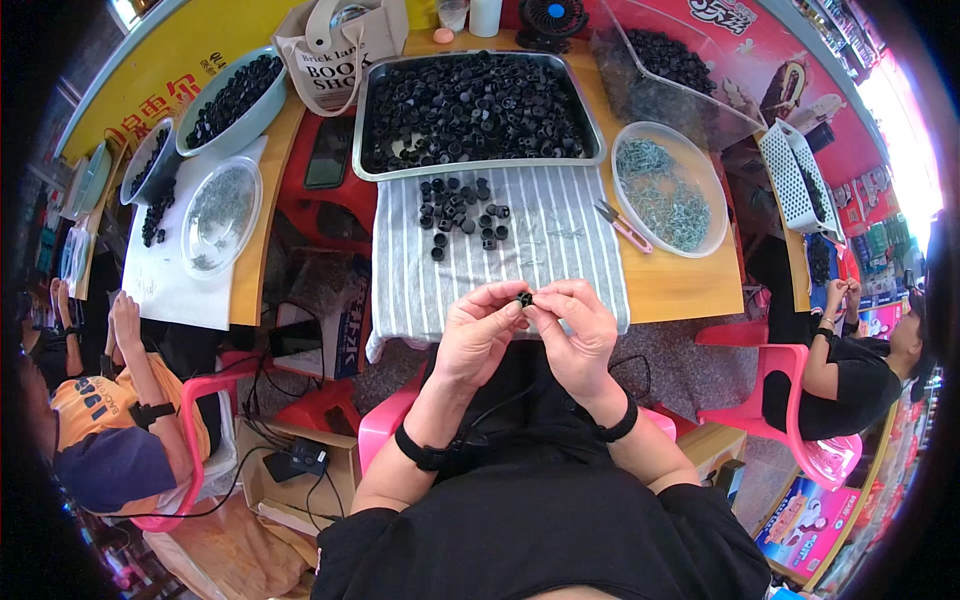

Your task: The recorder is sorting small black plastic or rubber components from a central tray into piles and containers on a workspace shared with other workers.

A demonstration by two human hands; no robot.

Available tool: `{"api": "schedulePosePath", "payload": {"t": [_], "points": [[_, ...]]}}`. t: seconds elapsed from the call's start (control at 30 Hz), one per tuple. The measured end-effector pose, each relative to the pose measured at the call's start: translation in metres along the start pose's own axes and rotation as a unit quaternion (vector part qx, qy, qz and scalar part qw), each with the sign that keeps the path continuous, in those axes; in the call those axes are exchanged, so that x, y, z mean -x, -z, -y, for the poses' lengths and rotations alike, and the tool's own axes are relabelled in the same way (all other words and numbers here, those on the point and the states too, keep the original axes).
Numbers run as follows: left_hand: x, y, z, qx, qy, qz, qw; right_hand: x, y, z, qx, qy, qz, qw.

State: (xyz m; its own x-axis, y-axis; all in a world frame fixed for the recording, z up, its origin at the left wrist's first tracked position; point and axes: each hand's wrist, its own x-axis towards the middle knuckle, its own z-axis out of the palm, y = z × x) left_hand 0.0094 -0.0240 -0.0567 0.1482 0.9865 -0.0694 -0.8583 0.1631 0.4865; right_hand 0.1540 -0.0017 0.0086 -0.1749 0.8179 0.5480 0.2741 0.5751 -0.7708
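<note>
In the head view, we hold a small black piece (525, 299) above the near part of the striped cloth (430, 290), at the edge of the tabletop (690, 295). From the middle of our left hand (475, 335) it lies at two o'clock; from our right hand (583, 325), at ten. Neither hand is nearer: fingertips of both touch it, each grip nearly closed in a thumb-and-finger pinch. The fingers cover much of the piece, so we cannot tell its long axis. At eleven o'clock from it, loose caps (456, 208) are scattered on the cloth, with the heaped tray (480, 175) just beyond. At two o'clock, we have the snips (630, 235), then the tub (615, 168) of metal bits.
</note>
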Motion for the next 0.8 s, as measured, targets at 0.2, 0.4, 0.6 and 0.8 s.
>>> {"api": "schedulePosePath", "payload": {"t": [0.2, 0.4, 0.6, 0.8], "points": [[0.001, -0.005, -0.001, -0.001, -0.001, -0.003, 1.000, 0.004, 0.001, 0.002, 0.010, -0.005, 0.008, 1.000], [0.002, -0.009, -0.005, 0.010, 0.009, 0.000, 1.000, 0.002, 0.002, -0.001, 0.071, 0.099, -0.004, 0.993], [0.002, -0.009, -0.004, 0.006, 0.008, -0.013, 1.000, 0.002, 0.004, 0.000, 0.071, 0.097, -0.013, 0.993], [0.001, -0.008, -0.003, 0.002, 0.003, -0.005, 1.000, 0.001, 0.003, -0.001, 0.065, 0.093, -0.007, 0.993]]}}
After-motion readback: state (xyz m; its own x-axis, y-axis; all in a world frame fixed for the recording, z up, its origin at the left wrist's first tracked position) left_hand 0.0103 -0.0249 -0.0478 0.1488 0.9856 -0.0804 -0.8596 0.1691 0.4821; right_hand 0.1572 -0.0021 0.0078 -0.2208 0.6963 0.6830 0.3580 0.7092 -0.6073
